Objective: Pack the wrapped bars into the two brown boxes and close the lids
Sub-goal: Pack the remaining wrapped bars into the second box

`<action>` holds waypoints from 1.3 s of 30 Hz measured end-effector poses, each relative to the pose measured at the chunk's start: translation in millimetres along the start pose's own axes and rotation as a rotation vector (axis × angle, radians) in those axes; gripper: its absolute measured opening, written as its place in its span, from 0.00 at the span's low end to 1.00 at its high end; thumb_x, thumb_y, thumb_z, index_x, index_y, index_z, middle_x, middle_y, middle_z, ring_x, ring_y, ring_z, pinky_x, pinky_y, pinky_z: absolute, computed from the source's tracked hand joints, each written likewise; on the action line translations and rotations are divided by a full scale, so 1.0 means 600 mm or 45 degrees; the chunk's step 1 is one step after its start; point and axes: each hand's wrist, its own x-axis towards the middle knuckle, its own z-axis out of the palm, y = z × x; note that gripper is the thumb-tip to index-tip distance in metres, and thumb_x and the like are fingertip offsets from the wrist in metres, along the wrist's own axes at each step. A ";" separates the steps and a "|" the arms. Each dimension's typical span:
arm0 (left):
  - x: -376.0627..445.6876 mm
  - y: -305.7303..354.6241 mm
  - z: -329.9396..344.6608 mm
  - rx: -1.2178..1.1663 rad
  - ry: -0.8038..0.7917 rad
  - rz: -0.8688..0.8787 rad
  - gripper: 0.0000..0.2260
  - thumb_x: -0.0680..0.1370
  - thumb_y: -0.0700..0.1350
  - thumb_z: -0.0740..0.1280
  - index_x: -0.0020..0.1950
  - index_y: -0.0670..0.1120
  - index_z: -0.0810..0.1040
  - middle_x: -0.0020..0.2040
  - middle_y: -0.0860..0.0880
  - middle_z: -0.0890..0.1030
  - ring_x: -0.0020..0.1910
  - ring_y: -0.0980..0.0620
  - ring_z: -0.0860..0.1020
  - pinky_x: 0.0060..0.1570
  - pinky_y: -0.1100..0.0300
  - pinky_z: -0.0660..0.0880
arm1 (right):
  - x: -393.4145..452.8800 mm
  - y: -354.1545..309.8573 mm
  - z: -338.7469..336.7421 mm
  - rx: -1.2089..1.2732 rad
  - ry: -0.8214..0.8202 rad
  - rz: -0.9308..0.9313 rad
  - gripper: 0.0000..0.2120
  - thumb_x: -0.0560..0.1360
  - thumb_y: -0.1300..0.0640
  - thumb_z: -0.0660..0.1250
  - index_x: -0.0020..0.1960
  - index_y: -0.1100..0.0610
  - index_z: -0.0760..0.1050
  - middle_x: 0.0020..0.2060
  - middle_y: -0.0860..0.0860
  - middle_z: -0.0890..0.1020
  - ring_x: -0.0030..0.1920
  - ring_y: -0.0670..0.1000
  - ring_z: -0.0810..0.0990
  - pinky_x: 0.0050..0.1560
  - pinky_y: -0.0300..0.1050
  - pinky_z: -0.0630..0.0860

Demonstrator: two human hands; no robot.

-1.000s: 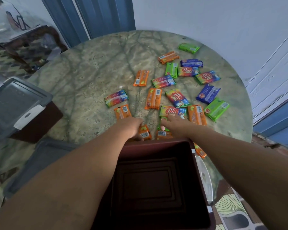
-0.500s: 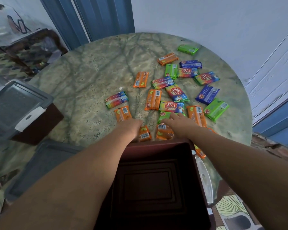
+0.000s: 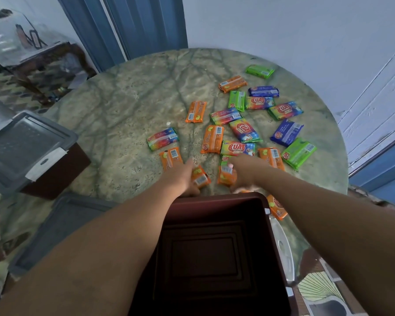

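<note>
— Many glossy bars (image 3: 245, 130) lay across the round marbled table (image 3: 123, 115), beyond the open square brown box (image 3: 214, 258).
— And the hands?
— Left hand (image 3: 180, 176) gripped an orange bar (image 3: 200, 176); right hand (image 3: 245, 171) pinched another bar (image 3: 226, 176).

Open box (image 3: 217, 201) at bottom centre, lid (image 3: 62, 226) lower left, closed box (image 3: 32, 151) at left edge, bars (image 3: 244, 131) scattered centre-right on table (image 3: 128, 106), behind open box.

Rainbow-wrapped bars (image 3: 237, 148) read "KUAT" in red; the barcode labels are too small to read
</note>
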 end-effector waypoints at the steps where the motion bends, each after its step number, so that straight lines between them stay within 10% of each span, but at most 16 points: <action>1: -0.003 0.001 -0.004 -0.087 0.061 -0.024 0.38 0.67 0.55 0.81 0.72 0.51 0.66 0.65 0.44 0.72 0.56 0.42 0.79 0.55 0.45 0.80 | -0.003 -0.002 -0.009 0.104 0.058 0.028 0.38 0.68 0.45 0.81 0.73 0.53 0.70 0.65 0.54 0.78 0.62 0.56 0.77 0.55 0.50 0.76; 11: -0.080 -0.011 -0.094 -0.250 0.530 0.060 0.29 0.73 0.59 0.73 0.63 0.49 0.61 0.44 0.53 0.77 0.37 0.53 0.79 0.32 0.55 0.75 | -0.051 -0.097 -0.062 0.493 0.458 0.110 0.37 0.68 0.33 0.66 0.70 0.53 0.66 0.62 0.53 0.67 0.57 0.58 0.76 0.56 0.58 0.78; 23: -0.223 -0.042 -0.040 -0.308 0.951 0.356 0.29 0.71 0.56 0.73 0.64 0.47 0.65 0.50 0.51 0.75 0.38 0.52 0.77 0.32 0.54 0.74 | -0.172 -0.160 0.023 0.480 0.690 0.044 0.40 0.67 0.36 0.70 0.72 0.50 0.62 0.61 0.49 0.66 0.57 0.53 0.74 0.52 0.51 0.78; 27: -0.281 -0.050 -0.004 -0.263 0.898 0.438 0.29 0.69 0.54 0.73 0.63 0.47 0.64 0.50 0.50 0.74 0.39 0.51 0.74 0.34 0.56 0.69 | -0.227 -0.162 0.071 0.435 0.774 -0.054 0.38 0.65 0.42 0.76 0.69 0.50 0.63 0.59 0.48 0.67 0.53 0.54 0.76 0.46 0.48 0.73; 39: -0.296 -0.039 0.100 0.365 0.306 0.476 0.28 0.75 0.53 0.71 0.70 0.48 0.63 0.62 0.44 0.71 0.60 0.40 0.72 0.56 0.46 0.72 | -0.208 -0.133 0.141 -0.170 0.146 -0.075 0.37 0.69 0.45 0.77 0.74 0.49 0.66 0.65 0.51 0.71 0.65 0.56 0.72 0.58 0.54 0.77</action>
